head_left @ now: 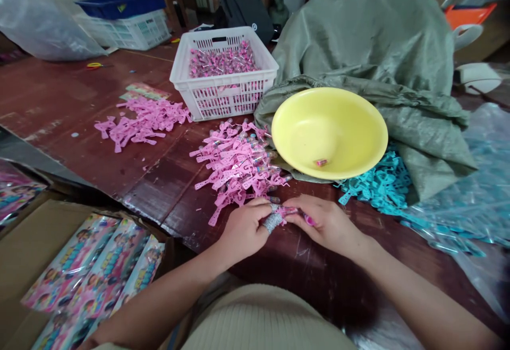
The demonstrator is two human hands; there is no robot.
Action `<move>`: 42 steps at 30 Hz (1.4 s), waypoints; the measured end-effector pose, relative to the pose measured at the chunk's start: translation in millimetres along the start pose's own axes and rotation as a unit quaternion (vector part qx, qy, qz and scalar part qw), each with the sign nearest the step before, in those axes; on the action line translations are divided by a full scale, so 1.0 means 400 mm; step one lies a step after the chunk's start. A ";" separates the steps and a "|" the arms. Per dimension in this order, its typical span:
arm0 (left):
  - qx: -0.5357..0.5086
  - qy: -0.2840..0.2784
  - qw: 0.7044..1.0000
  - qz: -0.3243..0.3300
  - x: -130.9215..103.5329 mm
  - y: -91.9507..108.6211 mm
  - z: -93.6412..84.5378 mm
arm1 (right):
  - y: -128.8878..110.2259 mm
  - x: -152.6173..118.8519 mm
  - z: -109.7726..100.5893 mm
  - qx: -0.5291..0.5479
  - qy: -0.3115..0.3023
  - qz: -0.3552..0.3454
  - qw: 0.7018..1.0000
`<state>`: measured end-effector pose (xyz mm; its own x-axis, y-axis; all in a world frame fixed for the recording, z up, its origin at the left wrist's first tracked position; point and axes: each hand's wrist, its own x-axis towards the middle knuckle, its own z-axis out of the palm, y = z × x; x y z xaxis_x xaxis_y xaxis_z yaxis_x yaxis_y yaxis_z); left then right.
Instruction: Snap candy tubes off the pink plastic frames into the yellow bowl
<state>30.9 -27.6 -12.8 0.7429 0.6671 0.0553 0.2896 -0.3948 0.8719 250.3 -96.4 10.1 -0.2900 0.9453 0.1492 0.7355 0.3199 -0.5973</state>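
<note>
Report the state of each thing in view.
Left hand: closed on pink piece
Right hand: closed on same piece
White basket: holding pink-tipped tubes
Yellow basin: face up, small pink item inside
Cardboard box: open, holding printed packs
Green sheet: draped, creased
Turquoise parts: heaped
Scissors: blades unclear

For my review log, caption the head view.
Left hand and right hand hold a small pink plastic piece near a round yellow plastic basin and piled pink plastic parts.
</note>
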 end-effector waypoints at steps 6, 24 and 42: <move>0.016 -0.009 1.000 -0.009 0.003 -0.010 0.000 | -0.014 0.003 0.014 0.078 -0.027 0.135 0.987; -0.280 -0.018 0.951 -0.127 0.026 -0.063 0.015 | 0.021 -0.001 -0.020 0.066 -0.062 0.105 0.990; -0.245 0.043 0.968 -0.027 -0.005 -0.057 0.037 | -0.030 0.001 0.012 0.237 -0.037 0.153 0.959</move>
<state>31.6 -29.4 -39.9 0.6753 0.7371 0.0250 -0.0099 -0.0249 0.9996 238.5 -100.0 13.7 -0.1612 0.9774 -0.1369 0.4370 -0.0537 -0.8979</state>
